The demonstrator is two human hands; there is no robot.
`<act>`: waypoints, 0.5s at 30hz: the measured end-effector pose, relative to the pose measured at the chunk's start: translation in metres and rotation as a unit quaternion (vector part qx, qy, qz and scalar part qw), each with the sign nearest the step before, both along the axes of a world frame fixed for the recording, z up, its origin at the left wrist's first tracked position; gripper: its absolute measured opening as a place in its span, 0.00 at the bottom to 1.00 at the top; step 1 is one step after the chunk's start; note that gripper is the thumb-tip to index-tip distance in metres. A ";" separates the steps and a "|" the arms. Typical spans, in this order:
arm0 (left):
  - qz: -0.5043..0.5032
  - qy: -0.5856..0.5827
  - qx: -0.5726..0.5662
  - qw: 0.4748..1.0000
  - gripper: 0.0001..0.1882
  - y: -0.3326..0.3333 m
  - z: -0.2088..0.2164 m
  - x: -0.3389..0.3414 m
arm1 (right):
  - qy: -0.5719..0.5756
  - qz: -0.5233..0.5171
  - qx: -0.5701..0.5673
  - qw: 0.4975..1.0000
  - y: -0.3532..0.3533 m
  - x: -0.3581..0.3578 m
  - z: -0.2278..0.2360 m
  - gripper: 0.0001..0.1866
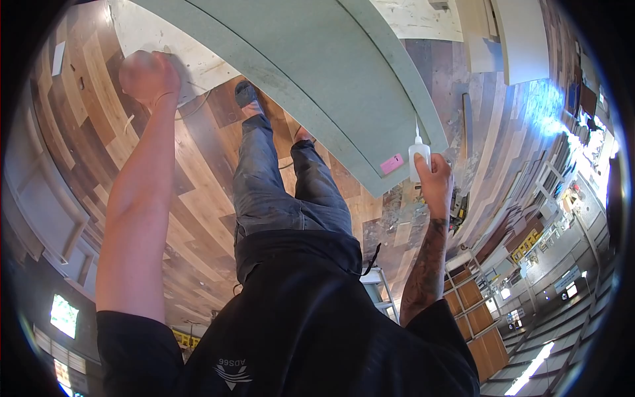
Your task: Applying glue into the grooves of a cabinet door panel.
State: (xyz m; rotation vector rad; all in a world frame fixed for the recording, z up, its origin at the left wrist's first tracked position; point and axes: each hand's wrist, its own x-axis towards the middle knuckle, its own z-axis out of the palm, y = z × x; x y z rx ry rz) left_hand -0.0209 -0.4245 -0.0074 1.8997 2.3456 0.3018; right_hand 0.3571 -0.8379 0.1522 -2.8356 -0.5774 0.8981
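Observation:
My right hand (435,182) is closed around a white squeeze bottle (418,159). Its long thin nozzle points away from me, over the end of a pale green board (311,73) with dark lines along its length. Beside the bottle, a small pink rectangular piece (391,164) lies on the board. Far to the left, my left hand (151,78) is closed like a fist and partly blurred, above the edge of a whitish panel (202,63). Its fingertips are out of sight, so I cannot make out what it holds, if anything.
The floor (192,231) has wood-look planks, stained near the board's right end. More pale panels (522,40) stand at the far right. A long narrow strip (466,122) lies right of the board. Behind on the right is a metal-framed rack (466,298) with brown panels.

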 end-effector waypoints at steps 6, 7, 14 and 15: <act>0.008 -0.007 -0.008 1.000 0.30 -0.001 0.002 0.001 | 0.000 0.003 0.012 1.000 -0.008 0.001 0.000 0.22; 0.008 -0.007 -0.008 1.000 0.30 -0.001 0.001 0.000 | -0.002 0.006 0.015 1.000 -0.008 0.001 0.001 0.22; 0.002 -0.011 -0.011 1.000 0.30 0.001 0.002 0.002 | -0.004 0.001 0.013 1.000 -0.019 0.004 -0.001 0.23; 0.001 -0.011 -0.011 1.000 0.30 0.001 0.002 0.002 | -0.004 0.001 0.013 1.000 -0.022 0.004 -0.002 0.23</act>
